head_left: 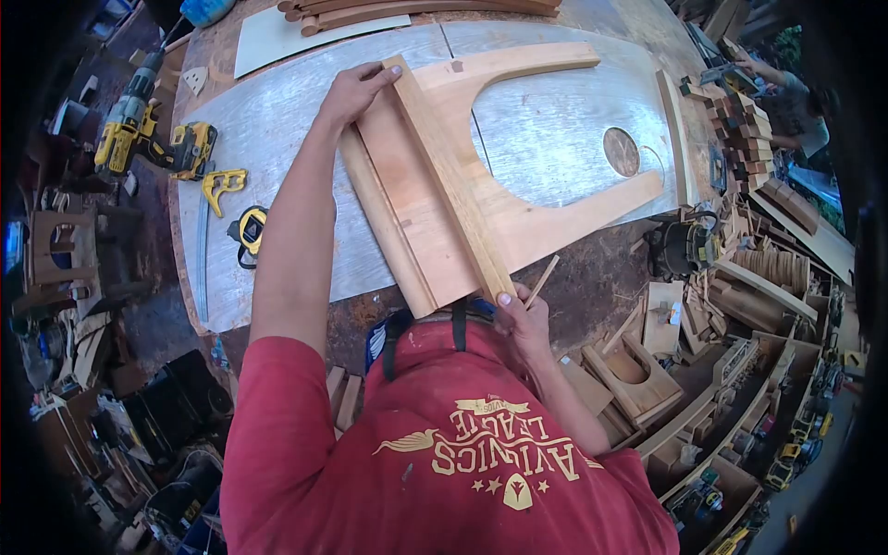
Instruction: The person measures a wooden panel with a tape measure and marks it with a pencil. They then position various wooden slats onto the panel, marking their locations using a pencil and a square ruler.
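Observation:
A long wooden strip (444, 171) lies across a pale wooden panel (499, 190) with a U-shaped cutout and two arms pointing right. My left hand (356, 94) grips the strip's far end, thumb on top and fingers over the panel's edge. At the near end, close to my body, my right hand (524, 324) holds the strip with its thumb pressed on the end. A thin, pencil-like stick (543, 281) pokes out from the right hand. Along the panel's left edge runs a rounded wooden rail (384, 227), parallel to the strip.
The panel rests on a worn grey sheet (564, 120) on the workbench. To the left are a yellow clamp (222, 188), a tape measure (250, 228) and a drill (125, 120). Stacked wood blocks (740, 125) stand right, where another person's arm (754, 67) shows.

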`<state>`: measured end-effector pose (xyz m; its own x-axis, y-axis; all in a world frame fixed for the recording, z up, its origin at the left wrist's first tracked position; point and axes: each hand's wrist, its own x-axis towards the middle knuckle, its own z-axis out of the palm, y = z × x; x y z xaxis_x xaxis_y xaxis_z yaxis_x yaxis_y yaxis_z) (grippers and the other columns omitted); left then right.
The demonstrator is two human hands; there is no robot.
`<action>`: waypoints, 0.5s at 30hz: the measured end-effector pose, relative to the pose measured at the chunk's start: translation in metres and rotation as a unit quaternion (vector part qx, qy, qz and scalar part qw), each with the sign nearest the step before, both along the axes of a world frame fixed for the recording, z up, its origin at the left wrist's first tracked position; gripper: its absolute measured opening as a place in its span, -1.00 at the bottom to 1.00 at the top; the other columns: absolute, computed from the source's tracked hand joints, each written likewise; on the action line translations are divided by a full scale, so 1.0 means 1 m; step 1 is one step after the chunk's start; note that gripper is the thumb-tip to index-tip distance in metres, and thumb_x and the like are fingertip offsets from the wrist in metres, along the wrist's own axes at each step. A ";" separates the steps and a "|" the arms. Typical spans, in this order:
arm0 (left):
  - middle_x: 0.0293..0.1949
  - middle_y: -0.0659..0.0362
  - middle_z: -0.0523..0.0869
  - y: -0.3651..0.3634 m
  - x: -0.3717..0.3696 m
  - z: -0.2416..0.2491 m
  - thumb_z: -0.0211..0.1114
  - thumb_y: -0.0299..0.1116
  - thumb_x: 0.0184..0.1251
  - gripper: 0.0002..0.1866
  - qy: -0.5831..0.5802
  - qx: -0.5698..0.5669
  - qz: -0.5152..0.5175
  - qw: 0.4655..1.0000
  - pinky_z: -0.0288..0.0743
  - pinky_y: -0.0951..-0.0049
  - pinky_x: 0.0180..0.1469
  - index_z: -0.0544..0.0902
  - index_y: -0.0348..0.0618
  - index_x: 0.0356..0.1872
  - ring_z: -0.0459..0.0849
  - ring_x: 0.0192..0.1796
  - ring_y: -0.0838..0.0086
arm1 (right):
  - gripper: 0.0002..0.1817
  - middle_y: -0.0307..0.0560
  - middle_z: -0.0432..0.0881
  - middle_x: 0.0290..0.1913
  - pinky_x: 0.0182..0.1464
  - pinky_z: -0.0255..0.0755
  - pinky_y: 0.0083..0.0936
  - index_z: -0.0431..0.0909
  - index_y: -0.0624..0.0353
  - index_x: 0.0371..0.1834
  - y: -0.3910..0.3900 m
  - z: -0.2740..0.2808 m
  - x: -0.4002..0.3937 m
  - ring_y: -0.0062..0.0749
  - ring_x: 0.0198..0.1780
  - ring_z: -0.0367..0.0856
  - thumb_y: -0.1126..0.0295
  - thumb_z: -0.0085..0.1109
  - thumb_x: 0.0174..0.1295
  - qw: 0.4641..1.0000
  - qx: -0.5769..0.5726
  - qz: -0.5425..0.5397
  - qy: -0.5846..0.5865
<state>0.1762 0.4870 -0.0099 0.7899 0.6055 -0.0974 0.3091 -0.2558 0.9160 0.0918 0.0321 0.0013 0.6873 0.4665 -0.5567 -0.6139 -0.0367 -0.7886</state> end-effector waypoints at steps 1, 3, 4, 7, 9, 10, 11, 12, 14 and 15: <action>0.25 -0.16 0.66 0.000 -0.001 0.000 0.44 0.26 0.19 -0.12 0.001 0.001 0.002 1.000 0.41 0.28 0.40 0.59 -0.36 0.29 0.60 0.33 0.15 | -0.63 -0.42 0.55 -0.44 -0.59 0.10 -0.73 0.67 0.31 0.00 0.000 0.000 0.000 -0.82 -0.62 0.26 0.26 0.44 0.27 1.000 0.001 0.000 0.000; 0.24 -0.16 0.66 -0.001 -0.001 0.001 0.44 0.27 0.20 -0.12 0.002 0.004 0.005 1.000 0.42 0.29 0.39 0.60 -0.36 0.28 0.61 0.33 0.15 | -0.63 -0.42 0.55 -0.44 -0.58 0.11 -0.74 0.67 0.31 0.00 0.000 0.000 0.000 -0.83 -0.61 0.27 0.26 0.44 0.27 1.000 -0.002 0.003 0.001; 0.24 -0.16 0.66 -0.001 -0.001 0.002 0.44 0.27 0.20 -0.12 0.002 0.006 0.000 1.000 0.42 0.28 0.39 0.60 -0.35 0.28 0.61 0.33 0.15 | -0.63 -0.42 0.55 -0.44 -0.58 0.11 -0.74 0.67 0.30 -0.01 0.000 0.001 0.000 -0.83 -0.60 0.27 0.26 0.44 0.27 1.000 -0.006 0.005 0.000; 0.23 -0.17 0.67 -0.001 -0.002 0.003 0.43 0.27 0.20 -0.13 0.003 0.017 -0.006 1.000 0.42 0.28 0.39 0.61 -0.35 0.27 0.61 0.32 0.14 | -0.64 -0.43 0.53 -0.45 -0.57 0.13 -0.73 0.67 0.30 -0.01 0.000 0.000 0.000 -0.83 -0.59 0.28 0.27 0.44 0.27 1.000 -0.006 0.004 -0.005; 0.23 -0.17 0.67 -0.005 -0.002 0.007 0.43 0.27 0.20 -0.13 0.003 0.033 0.003 0.999 0.42 0.28 0.39 0.61 -0.34 0.27 0.61 0.32 0.14 | -0.65 -0.43 0.52 -0.46 -0.57 0.14 -0.73 0.67 0.30 -0.01 0.001 0.000 0.000 -0.82 -0.59 0.29 0.27 0.44 0.27 1.000 -0.008 0.003 -0.013; 0.25 -0.16 0.66 -0.007 -0.004 0.012 0.42 0.23 0.23 -0.16 0.011 0.026 -0.005 1.000 0.40 0.27 0.40 0.60 -0.35 0.28 0.59 0.33 0.15 | -0.65 -0.43 0.52 -0.46 -0.57 0.14 -0.73 0.67 0.30 -0.01 0.001 -0.001 0.000 -0.82 -0.59 0.29 0.27 0.44 0.28 1.000 -0.013 0.003 -0.018; 0.27 -0.15 0.64 -0.009 -0.006 0.017 0.41 0.19 0.26 -0.19 0.020 0.019 -0.012 1.000 0.38 0.26 0.40 0.60 -0.35 0.29 0.57 0.35 0.15 | -0.65 -0.43 0.51 -0.46 -0.57 0.14 -0.73 0.67 0.30 -0.01 0.001 -0.001 -0.001 -0.82 -0.59 0.29 0.28 0.44 0.28 1.000 -0.017 0.004 -0.023; 0.29 -0.14 0.63 -0.011 -0.007 0.023 0.40 0.15 0.29 -0.22 0.028 0.012 -0.020 0.999 0.36 0.25 0.41 0.60 -0.35 0.29 0.56 0.36 0.15 | -0.65 -0.43 0.51 -0.46 -0.57 0.15 -0.73 0.67 0.30 -0.01 0.001 -0.001 -0.001 -0.82 -0.59 0.29 0.28 0.44 0.28 1.000 -0.020 0.002 -0.020; 0.29 -0.15 0.62 -0.008 -0.004 0.014 0.40 0.16 0.28 -0.21 0.018 0.009 -0.005 1.000 0.35 0.25 0.42 0.59 -0.36 0.30 0.55 0.37 0.14 | -0.65 -0.42 0.52 -0.46 -0.57 0.15 -0.73 0.67 0.30 -0.01 0.002 0.001 -0.001 -0.81 -0.59 0.30 0.28 0.44 0.28 1.000 -0.026 -0.002 -0.015; 0.29 -0.16 0.62 -0.009 -0.004 0.015 0.40 0.16 0.28 -0.21 0.014 0.008 0.002 1.000 0.35 0.24 0.42 0.59 -0.37 0.30 0.55 0.37 0.14 | -0.64 -0.42 0.52 -0.46 -0.57 0.15 -0.73 0.67 0.31 0.00 0.002 0.000 -0.002 -0.81 -0.59 0.30 0.28 0.44 0.28 1.000 -0.023 -0.005 -0.014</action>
